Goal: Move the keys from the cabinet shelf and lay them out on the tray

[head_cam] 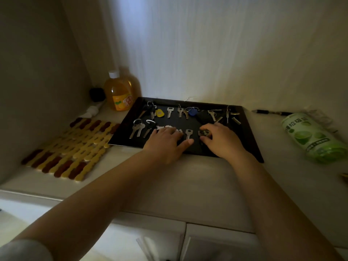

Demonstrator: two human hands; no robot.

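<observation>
A black rectangular tray (250, 140) lies on the cabinet shelf, with several keys laid in two rows. The back row includes a yellow-tagged key (159, 112), a plain silver key (169, 111) and a blue-tagged bunch (192, 111). At the front left lies a ringed pair of silver keys (136, 128). My left hand (165, 143) rests flat on the tray, fingers spread over a white keychain (167, 127). A single silver key (188, 133) lies between my hands. My right hand (221, 141) pinches a small dark key (203, 133) at its fingertips, down on the tray.
An orange bottle (120, 92) stands behind the tray's left corner, with a dark object beside it. A yellow and brown woven mat (75, 147) lies at the left. A green cylindrical pack (310, 136) lies at the right, a black pen (271, 112) behind it.
</observation>
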